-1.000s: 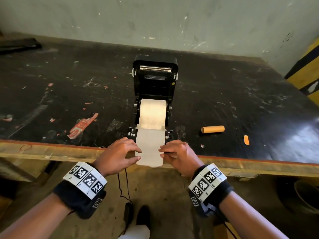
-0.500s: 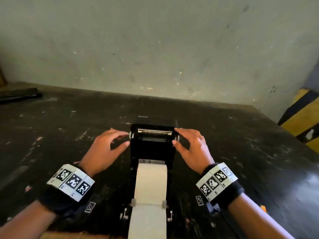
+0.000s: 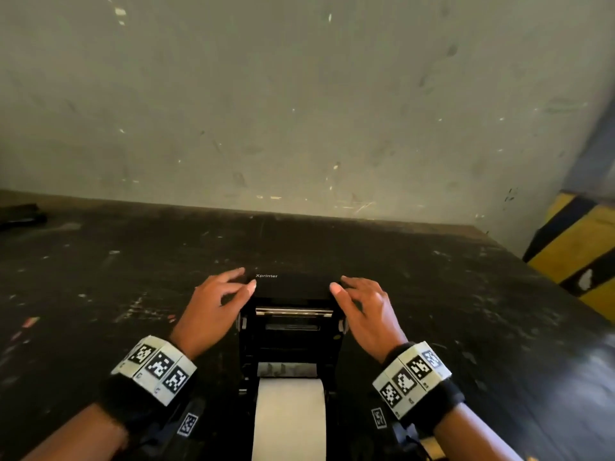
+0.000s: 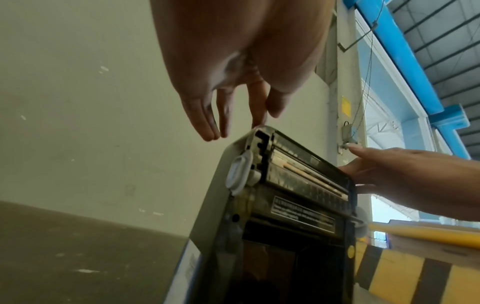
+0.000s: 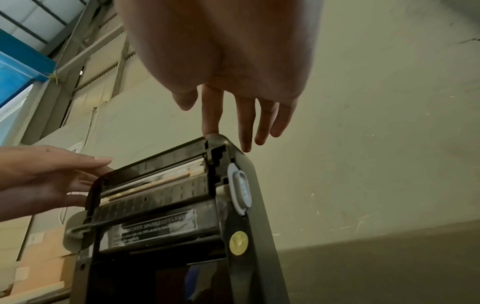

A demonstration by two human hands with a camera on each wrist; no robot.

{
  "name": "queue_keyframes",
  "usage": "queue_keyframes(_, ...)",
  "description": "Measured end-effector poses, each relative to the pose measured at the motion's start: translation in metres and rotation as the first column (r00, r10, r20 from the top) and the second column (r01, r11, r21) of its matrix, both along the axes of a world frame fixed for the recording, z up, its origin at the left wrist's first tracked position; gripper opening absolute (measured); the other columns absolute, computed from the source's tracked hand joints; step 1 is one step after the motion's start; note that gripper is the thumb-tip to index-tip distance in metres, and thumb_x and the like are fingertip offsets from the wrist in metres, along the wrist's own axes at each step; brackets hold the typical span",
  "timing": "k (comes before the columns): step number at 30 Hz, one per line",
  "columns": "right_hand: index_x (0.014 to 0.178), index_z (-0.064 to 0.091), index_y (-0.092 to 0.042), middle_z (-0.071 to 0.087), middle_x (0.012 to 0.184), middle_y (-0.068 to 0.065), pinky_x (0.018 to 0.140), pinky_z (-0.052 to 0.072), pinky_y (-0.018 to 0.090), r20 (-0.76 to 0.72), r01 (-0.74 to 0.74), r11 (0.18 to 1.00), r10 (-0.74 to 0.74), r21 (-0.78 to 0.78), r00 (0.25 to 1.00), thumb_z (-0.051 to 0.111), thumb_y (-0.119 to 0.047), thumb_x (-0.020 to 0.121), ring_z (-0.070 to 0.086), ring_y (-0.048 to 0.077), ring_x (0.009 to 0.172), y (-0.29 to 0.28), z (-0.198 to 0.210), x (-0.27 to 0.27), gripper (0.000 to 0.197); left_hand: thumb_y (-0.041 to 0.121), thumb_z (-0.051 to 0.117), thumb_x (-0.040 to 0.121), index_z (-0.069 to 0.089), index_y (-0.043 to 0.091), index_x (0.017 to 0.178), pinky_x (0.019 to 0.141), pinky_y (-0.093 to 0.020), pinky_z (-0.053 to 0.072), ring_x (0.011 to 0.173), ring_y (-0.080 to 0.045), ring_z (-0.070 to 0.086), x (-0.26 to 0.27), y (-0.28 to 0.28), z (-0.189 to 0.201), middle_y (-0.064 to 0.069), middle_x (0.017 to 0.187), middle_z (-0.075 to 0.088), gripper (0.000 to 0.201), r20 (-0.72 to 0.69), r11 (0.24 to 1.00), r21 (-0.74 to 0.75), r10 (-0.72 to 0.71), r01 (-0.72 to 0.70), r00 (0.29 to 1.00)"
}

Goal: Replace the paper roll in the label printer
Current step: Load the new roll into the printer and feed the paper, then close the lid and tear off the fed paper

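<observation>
The label printer (image 3: 289, 331) stands at 6 o'clock on the dark tabletop (image 3: 100, 267), right in front of you, with its lid (image 3: 293, 287) raised and tilted back toward the wall at 12. The paper roll (image 3: 289, 417) already sits in the bay below, its white strip running out toward you at 6, so the roll's axis lies across, 9 to 3.

Your left hand (image 3: 213, 307) is at the lid's 9 o'clock corner and your right hand (image 3: 364, 311) at its 3 o'clock corner, each with fingers spread and relaxed, gripping nothing. The wrist views show one fingertip (image 4: 257, 123) of each hand just touching the lid's top edge while the others hang free beside it.

The relation that matters: the lid's free edge lies directly under both hands, which are equally near, and its hinge runs 9 to 3 behind the roll. Closing looks like the step in hand, so you would likely bring that edge down toward 6, evenly on both corners, keeping the strip clear.
</observation>
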State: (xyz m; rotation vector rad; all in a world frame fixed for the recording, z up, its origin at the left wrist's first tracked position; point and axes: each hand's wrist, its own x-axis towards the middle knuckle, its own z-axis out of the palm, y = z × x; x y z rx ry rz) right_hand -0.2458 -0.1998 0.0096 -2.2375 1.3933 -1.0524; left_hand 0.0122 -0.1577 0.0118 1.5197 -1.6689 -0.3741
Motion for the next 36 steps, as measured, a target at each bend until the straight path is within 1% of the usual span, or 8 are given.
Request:
queue_keyframes(5,0.078,0.07,-0.027,0.064,0.106,-0.005,0.093,0.046,0.035,0.137,0.045,0.997,-0.036,-0.059,0.99,0.06,-0.043,0.082,0.054,0.011,0.106,0.029,-0.005,-0.006,0.019,0.039,0.059,0.082,0.074,0.024,0.083,0.107,-0.038,0.032,0.122,-0.005,0.044,-0.009,0.036,-0.002,0.008,0.131,0.055,0.021,-0.079,0.995,-0.103,0.001,-0.009,0.997)
queue_keyframes(8,0.082,0.064,-0.029,0.061,0.094,-0.008,0.086,0.045,0.029,0.2,0.051,0.995,-0.032,-0.089,0.979,0.073,-0.031,0.075,0.055,0.008,0.095,0.042,-0.008,-0.008,0.012,0.029,0.067,0.078,0.067,0.027,0.087,0.107,-0.043,0.035,0.119,-0.006,0.048,-0.012,0.045,-0.005,0.008,0.126,0.057,0.009,-0.135,0.995,-0.083,0.042,-0.053,0.99)
queue_keyframes(13,0.126,0.046,-0.038,0.05,0.128,-0.009,0.102,0.04,0.032,0.206,-0.033,0.986,-0.001,0.163,0.979,0.071,-0.035,0.078,0.043,0.007,0.122,0.05,-0.009,-0.012,0.054,0.04,0.069,0.072,0.044,0.039,0.125,0.108,-0.037,0.031,0.126,-0.008,0.036,-0.009,0.052,0.0,0.011,0.137,0.044,0.059,-0.254,0.988,0.154,0.016,0.024,0.967)
queue_keyframes(18,0.126,0.045,-0.041,0.051,0.13,-0.009,0.103,0.043,0.041,0.147,-0.131,0.958,0.096,0.254,0.984,0.07,-0.047,0.075,0.044,0.011,0.123,0.077,-0.022,-0.031,0.057,0.061,0.068,0.06,0.047,0.048,0.123,0.112,-0.038,0.027,0.127,-0.003,0.038,-0.004,0.087,-0.007,0.015,0.135,0.048,0.067,-0.239,0.948,0.272,-0.098,0.164,0.966)
queue_keyframes(25,0.129,0.034,-0.049,0.044,0.141,-0.004,0.107,0.039,0.043,0.071,-0.24,0.907,0.23,0.345,0.971,0.066,-0.051,0.076,0.039,0.014,0.131,0.123,-0.051,-0.042,0.062,0.047,0.073,0.062,0.048,0.055,0.117,0.115,-0.048,0.014,0.137,-0.001,0.016,-0.011,0.144,-0.036,0.019,0.14,0.036,0.061,-0.091,0.952,0.295,-0.055,0.079,0.994)
queue_keyframes(29,0.131,0.018,-0.062,0.029,0.152,0.003,0.113,0.028,0.054,-0.009,-0.246,0.881,0.273,0.404,0.962,0.055,-0.066,0.071,0.02,0.021,0.142,0.146,-0.075,-0.045,0.071,0.046,0.073,0.065,0.042,0.054,0.121,0.111,-0.033,0.01,0.138,-0.002,0.01,-0.02,0.171,-0.063,0.011,0.146,0.032,0.064,0.029,0.966,0.256,-0.043,0.035,0.999)
queue_keyframes(33,0.14,0.002,-0.052,0.01,0.158,0.009,0.116,0.007,0.042,-0.237,-0.187,0.885,0.309,0.427,0.921,0.055,-0.051,0.085,0.003,0.022,0.145,0.17,-0.094,-0.045,0.076,0.067,0.061,0.06,0.027,0.056,0.129,0.114,-0.041,0.007,0.141,-0.012,0.004,-0.022,0.186,-0.096,0.0,0.152,0.026,0.077,0.138,0.938,0.346,-0.089,0.036,0.986)
queue_keyframes(36,0.14,-0.003,-0.049,0.006,0.158,0.008,0.115,0.002,0.037,-0.287,-0.165,0.906,0.289,0.389,0.913,0.051,-0.051,0.087,-0.003,0.019,0.145,0.177,-0.1,-0.044,0.075,0.062,0.063,0.068,0.016,0.054,0.134,0.116,-0.049,0.01,0.143,-0.018,0.002,-0.029,0.191,-0.108,-0.005,0.154,0.022,0.081,0.155,0.931,0.364,-0.063,0.002,0.986)
